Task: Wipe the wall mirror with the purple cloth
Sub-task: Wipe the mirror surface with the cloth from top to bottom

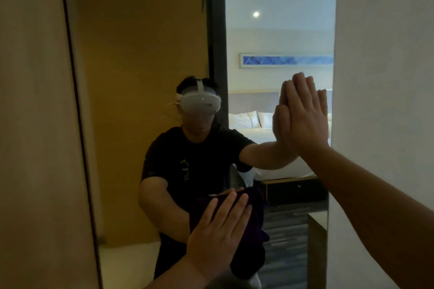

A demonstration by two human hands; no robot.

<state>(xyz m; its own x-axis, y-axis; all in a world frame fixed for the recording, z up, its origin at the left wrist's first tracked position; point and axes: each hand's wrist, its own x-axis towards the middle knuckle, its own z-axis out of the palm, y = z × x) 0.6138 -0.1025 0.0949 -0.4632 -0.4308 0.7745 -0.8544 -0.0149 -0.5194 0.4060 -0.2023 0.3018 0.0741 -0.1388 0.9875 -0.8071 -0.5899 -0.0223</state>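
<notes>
against the mirror [164, 30], seen from the head camera, both hands lie flat on the glass. the left hand [220, 225] sits low on the mirror, fingers spread and straight, palm pressing the cloth [254, 223] to the glass; it grips nothing, only pins the dark purple fabric, which bunches out past the fingertips and hangs a little below them. the right hand [305, 119] is higher up, close to the mirror's right edge, fully open, fingers together and pointing up, empty, palm touching the glass as a brace. the white wall [380, 77] starts just right of that hand. reflected in the mirror are the person, a bed and a framed picture.

judging from this, wiping is under way on the lower part, with the upper glass likely left to do. the risks: the bare right palm will probably leave a fresh print on the mirror that needs going over. the cloth is only pinned by pressure, so easing off could let it slide down the glass and drop. the bunched folds may smear rather than wipe evenly.
</notes>
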